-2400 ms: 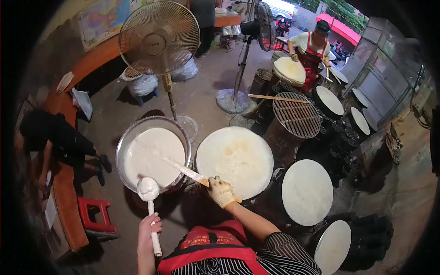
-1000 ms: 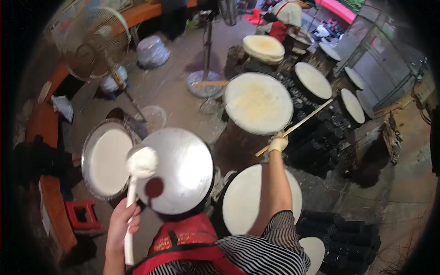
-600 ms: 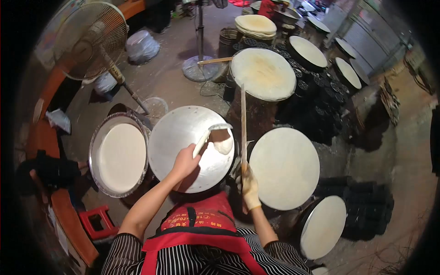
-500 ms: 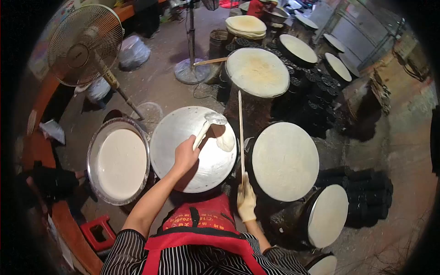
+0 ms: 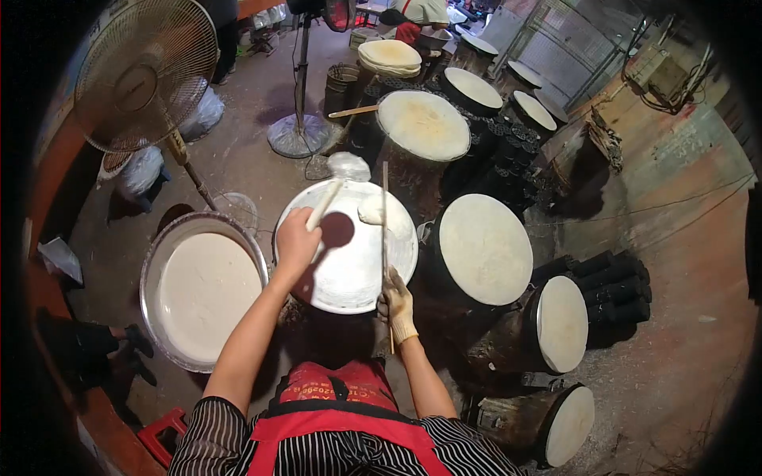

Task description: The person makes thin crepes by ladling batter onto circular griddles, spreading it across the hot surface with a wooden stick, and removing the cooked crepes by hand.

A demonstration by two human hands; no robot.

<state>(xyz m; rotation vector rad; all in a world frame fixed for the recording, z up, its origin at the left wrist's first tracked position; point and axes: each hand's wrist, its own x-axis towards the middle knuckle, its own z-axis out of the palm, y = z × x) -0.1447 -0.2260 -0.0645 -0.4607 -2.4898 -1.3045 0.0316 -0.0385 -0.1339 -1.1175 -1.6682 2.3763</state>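
My bare left hand [image 5: 297,240] is wrapped round the pale handle of a ladle [image 5: 349,166], whose shiny bowl is raised near the far rim of a round metal griddle [image 5: 337,278]. A small pool of white batter [image 5: 371,212] lies on the griddle's far right part, and the ladle casts a round shadow beside it. In my gloved right hand [image 5: 398,306] is a long thin wooden stick [image 5: 386,202], pointing away from me across the griddle's right side. Whether the stick touches the surface I cannot tell.
To the left stands a wide metal tub [image 5: 148,274] of batter. Several round griddles covered with pale flatbread, such as this one [image 5: 486,250], stand along the right. Ahead are a stack of flatbreads [image 5: 389,54] and a floor fan [image 5: 147,79]. Black briquettes [image 5: 607,289] lie at right.
The ladle has moved from above the batter to the far rim. My right hand has brought the stick leftward over the griddle. The whole view has shifted somewhat.
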